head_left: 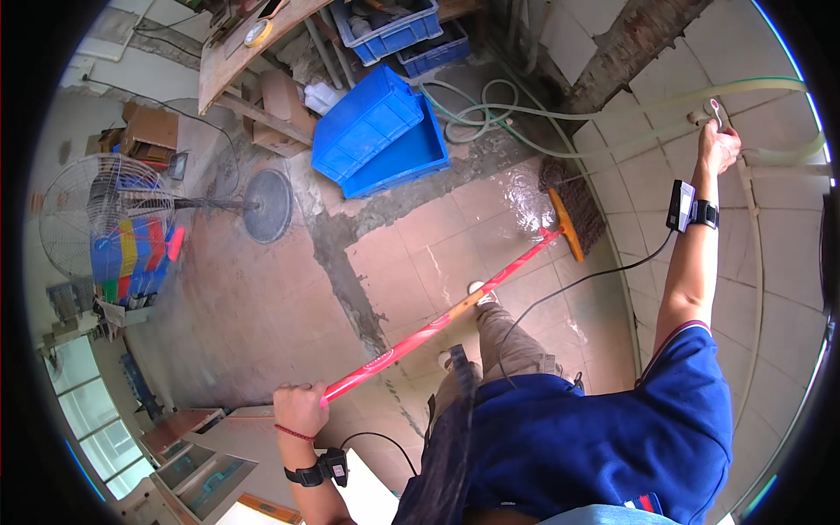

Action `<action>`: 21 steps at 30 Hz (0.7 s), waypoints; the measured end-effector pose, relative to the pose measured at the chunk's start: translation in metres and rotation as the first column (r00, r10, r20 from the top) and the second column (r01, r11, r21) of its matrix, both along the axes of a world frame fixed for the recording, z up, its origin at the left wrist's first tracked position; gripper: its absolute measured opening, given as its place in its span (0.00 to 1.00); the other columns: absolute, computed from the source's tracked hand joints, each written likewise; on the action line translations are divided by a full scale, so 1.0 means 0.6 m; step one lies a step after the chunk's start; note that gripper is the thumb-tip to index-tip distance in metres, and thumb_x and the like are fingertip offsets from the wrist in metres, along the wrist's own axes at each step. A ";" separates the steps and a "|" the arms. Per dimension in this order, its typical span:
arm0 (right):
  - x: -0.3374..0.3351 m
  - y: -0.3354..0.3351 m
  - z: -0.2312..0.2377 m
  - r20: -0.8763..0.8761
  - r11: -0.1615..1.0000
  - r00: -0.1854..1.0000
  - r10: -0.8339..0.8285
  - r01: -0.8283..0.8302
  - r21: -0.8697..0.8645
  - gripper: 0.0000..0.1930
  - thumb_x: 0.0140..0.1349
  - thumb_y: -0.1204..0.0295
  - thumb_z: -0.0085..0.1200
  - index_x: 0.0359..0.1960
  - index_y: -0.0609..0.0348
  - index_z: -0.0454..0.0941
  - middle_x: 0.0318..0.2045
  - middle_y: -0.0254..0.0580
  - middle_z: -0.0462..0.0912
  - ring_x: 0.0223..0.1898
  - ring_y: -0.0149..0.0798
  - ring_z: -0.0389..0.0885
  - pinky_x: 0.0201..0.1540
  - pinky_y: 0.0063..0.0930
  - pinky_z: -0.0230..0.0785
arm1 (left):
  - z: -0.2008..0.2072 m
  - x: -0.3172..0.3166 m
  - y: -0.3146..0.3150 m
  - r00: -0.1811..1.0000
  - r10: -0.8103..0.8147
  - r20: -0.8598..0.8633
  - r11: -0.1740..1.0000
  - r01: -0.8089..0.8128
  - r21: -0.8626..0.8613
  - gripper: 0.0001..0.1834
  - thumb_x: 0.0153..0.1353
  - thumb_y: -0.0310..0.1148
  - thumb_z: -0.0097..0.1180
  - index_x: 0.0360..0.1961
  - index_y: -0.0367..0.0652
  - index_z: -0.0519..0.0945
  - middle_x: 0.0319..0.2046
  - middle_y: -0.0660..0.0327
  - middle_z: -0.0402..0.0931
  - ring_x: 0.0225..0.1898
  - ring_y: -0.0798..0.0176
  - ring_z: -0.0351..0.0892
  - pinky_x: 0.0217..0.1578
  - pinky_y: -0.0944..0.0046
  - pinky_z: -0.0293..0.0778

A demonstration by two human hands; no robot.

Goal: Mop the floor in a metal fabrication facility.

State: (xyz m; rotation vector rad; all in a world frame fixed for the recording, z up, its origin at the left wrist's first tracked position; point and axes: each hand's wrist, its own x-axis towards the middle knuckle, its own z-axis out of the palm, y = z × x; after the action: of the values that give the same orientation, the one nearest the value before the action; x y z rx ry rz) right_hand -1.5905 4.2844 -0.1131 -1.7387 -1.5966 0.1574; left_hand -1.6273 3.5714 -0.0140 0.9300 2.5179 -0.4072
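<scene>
My left hand point(300, 409) is closed round the end of the red handle of a push broom point(429, 328). The handle slants away to the right, down to an orange head with dark bristles resting on the wet tiled floor near the wall. Stretched out to the far right, my right hand point(722, 147) has its fingers closed on a small metal wall tap point(710, 114). My palm hides part of the tap. A pale green hose point(647, 107) runs along the wall beside the tap and loops on the floor.
Two blue plastic crates point(367, 122) lean together at the far middle. A wooden workbench point(254, 57) stands behind them. A pedestal fan point(109, 210) with a round base is at the left. Water point(529, 201) glistens beside the bristles. The tiled wall point(779, 236) rises at the right.
</scene>
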 end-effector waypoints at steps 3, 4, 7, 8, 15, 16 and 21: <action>-0.003 0.035 -0.039 0.086 0.949 0.947 0.308 -0.313 0.043 0.28 0.45 0.61 0.46 0.46 0.67 0.60 0.44 0.61 0.65 0.48 0.52 0.64 0.50 0.34 0.55 | -0.004 0.000 -0.002 1.000 0.030 0.001 0.999 -0.030 0.015 0.03 0.33 0.29 0.51 0.15 0.47 0.74 0.09 0.59 0.69 0.13 0.58 0.69 0.19 0.62 0.64; -0.008 0.031 -0.043 0.078 0.951 0.954 0.289 -0.296 0.090 0.28 0.45 0.61 0.46 0.46 0.67 0.61 0.43 0.59 0.68 0.47 0.51 0.66 0.49 0.33 0.57 | -0.005 0.002 -0.005 0.998 0.061 -0.003 0.998 -0.061 0.023 0.04 0.33 0.28 0.51 0.16 0.47 0.74 0.10 0.59 0.69 0.13 0.58 0.70 0.19 0.62 0.65; -0.011 0.006 -0.027 0.052 0.953 0.952 0.301 -0.302 0.004 0.28 0.45 0.61 0.45 0.46 0.69 0.60 0.40 0.59 0.70 0.45 0.51 0.68 0.48 0.32 0.58 | -0.007 0.002 -0.008 0.998 0.052 0.025 0.998 -0.052 0.021 0.06 0.33 0.29 0.51 0.18 0.48 0.75 0.10 0.59 0.70 0.13 0.58 0.70 0.19 0.63 0.66; -0.019 0.004 -0.030 0.107 0.945 0.939 0.326 -0.328 0.005 0.28 0.46 0.61 0.46 0.46 0.70 0.60 0.40 0.60 0.70 0.44 0.51 0.69 0.48 0.33 0.59 | -0.006 0.003 -0.007 0.998 0.048 0.037 0.998 -0.049 0.029 0.06 0.33 0.29 0.51 0.19 0.48 0.75 0.11 0.59 0.70 0.13 0.58 0.70 0.19 0.63 0.66; -0.033 -0.015 -0.041 0.072 0.882 0.879 0.470 -0.469 -0.038 0.32 0.46 0.57 0.50 0.47 0.70 0.57 0.41 0.62 0.69 0.43 0.54 0.69 0.46 0.35 0.61 | -0.008 -0.001 -0.003 0.997 0.049 0.058 0.999 -0.048 -0.009 0.06 0.34 0.29 0.51 0.19 0.48 0.75 0.12 0.59 0.70 0.15 0.58 0.71 0.21 0.62 0.67; -0.023 -0.036 -0.043 -0.003 0.840 0.840 0.543 -0.543 -0.005 0.33 0.45 0.57 0.51 0.47 0.69 0.57 0.41 0.61 0.69 0.43 0.52 0.70 0.45 0.34 0.61 | -0.006 -0.002 -0.002 0.998 0.040 0.055 0.999 -0.039 -0.011 0.06 0.34 0.29 0.51 0.19 0.48 0.75 0.12 0.59 0.70 0.15 0.58 0.71 0.21 0.62 0.67; 0.032 -0.269 -0.245 -0.358 0.518 0.792 0.495 -0.600 -0.610 0.17 0.44 0.65 0.53 0.28 0.69 0.68 0.24 0.48 0.74 0.30 0.43 0.74 0.29 0.33 0.66 | -0.006 -0.004 -0.019 0.993 0.006 0.120 0.999 -0.002 -0.032 0.06 0.35 0.30 0.51 0.20 0.48 0.75 0.12 0.58 0.71 0.14 0.56 0.71 0.20 0.60 0.68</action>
State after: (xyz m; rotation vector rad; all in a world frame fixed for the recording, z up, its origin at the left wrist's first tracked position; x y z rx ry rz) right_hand -1.5712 4.1230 -0.2601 -1.5756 -2.0961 1.3476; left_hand -1.6298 3.5602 -0.0177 0.9095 2.3974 -0.3767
